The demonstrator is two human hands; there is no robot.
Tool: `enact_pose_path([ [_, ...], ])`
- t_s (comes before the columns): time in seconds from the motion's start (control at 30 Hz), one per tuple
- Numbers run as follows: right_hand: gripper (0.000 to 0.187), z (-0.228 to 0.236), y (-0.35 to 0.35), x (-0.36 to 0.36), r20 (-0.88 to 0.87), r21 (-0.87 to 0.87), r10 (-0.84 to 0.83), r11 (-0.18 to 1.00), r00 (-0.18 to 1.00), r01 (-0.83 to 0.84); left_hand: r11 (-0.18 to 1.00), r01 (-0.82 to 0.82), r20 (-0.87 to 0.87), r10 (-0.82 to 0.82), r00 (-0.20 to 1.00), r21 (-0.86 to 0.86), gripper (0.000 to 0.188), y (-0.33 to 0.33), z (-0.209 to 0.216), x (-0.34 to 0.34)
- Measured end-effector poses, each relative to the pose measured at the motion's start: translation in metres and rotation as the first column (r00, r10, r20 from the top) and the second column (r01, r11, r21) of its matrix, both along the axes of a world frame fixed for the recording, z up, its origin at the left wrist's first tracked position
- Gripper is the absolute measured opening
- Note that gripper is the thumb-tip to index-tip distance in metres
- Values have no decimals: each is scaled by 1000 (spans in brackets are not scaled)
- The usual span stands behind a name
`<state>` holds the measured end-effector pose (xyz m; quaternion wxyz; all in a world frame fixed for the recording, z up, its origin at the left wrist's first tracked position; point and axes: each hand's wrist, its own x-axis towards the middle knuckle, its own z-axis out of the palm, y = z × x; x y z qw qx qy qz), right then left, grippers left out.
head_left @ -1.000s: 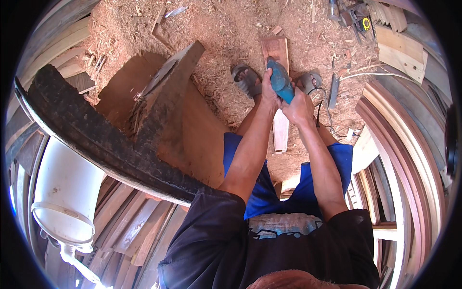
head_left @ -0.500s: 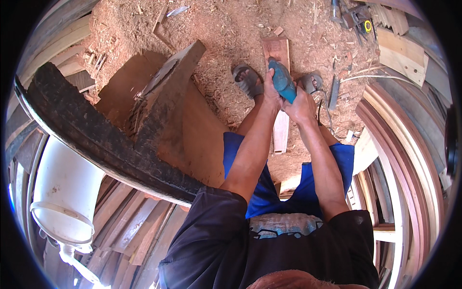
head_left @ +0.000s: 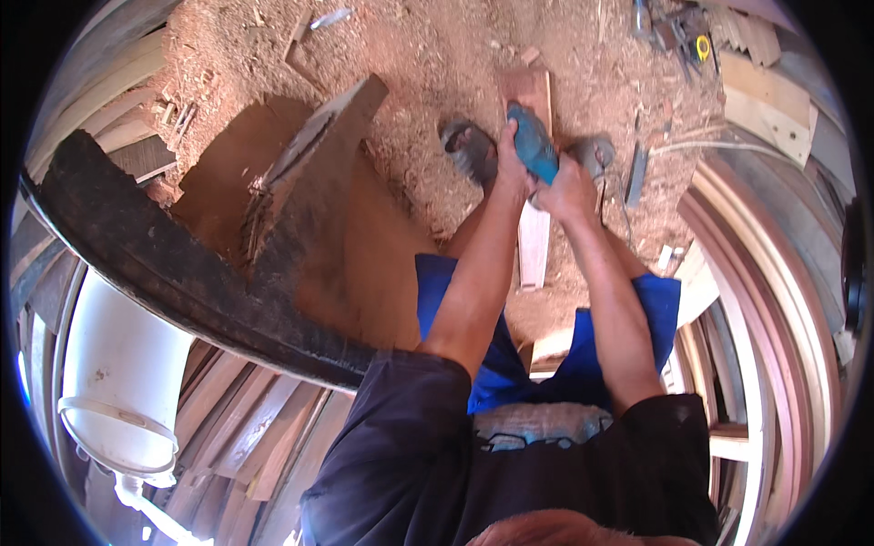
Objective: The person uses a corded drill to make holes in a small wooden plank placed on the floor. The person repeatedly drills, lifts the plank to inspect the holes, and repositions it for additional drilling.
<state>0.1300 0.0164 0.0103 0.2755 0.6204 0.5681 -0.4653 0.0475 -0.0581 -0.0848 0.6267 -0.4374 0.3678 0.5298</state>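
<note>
On my left a big dark-edged wooden piece (head_left: 150,250) takes up much of the space, with a brown panel (head_left: 360,291) rising from it beside my leg. Beyond its outer edge are a white bucket-like container (head_left: 123,350) and a row of wood strips (head_left: 228,419). On my right, long lengths of wood (head_left: 763,264) look bent near the rim of the view. A pale cord (head_left: 701,145) crosses the ground near a dark flat bar (head_left: 635,176), and farther off are a yellow tape measure (head_left: 702,48) and a light plank (head_left: 767,105).

Ground covered in shavings (head_left: 414,68) spreads ahead of my feet, between the panel and the tools at upper right. My sandals (head_left: 471,153) stand on either side of a narrow board (head_left: 533,253), whose near end points back between my knees.

My left hand (head_left: 513,166) grasps the side of a teal power tool (head_left: 534,146), thumb toward its front; my right hand (head_left: 570,189) is wrapped round its rear. The tool sits over the board's middle, front end pointing away from me. From above I can't tell whether its underside touches the wood.
</note>
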Motion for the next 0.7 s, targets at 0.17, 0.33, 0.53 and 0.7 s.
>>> enact_pose_path([
  [0.17,51,15,-3,11,20,-42,83,996,996,-82,999,-51,86,49,995,17,55,-1,3,5],
  [0.33,50,52,6,20,-59,-10,78,997,995,-79,994,-108,94,107,990,14,60,-3,38,17],
  [0.53,36,112,2,45,-164,69,-1,998,987,13,999,-39,106,36,994,29,60,8,107,32],
  [0.7,49,123,-10,48,-96,105,-39,993,995,50,999,39,114,-42,993,25,61,13,121,36],
])
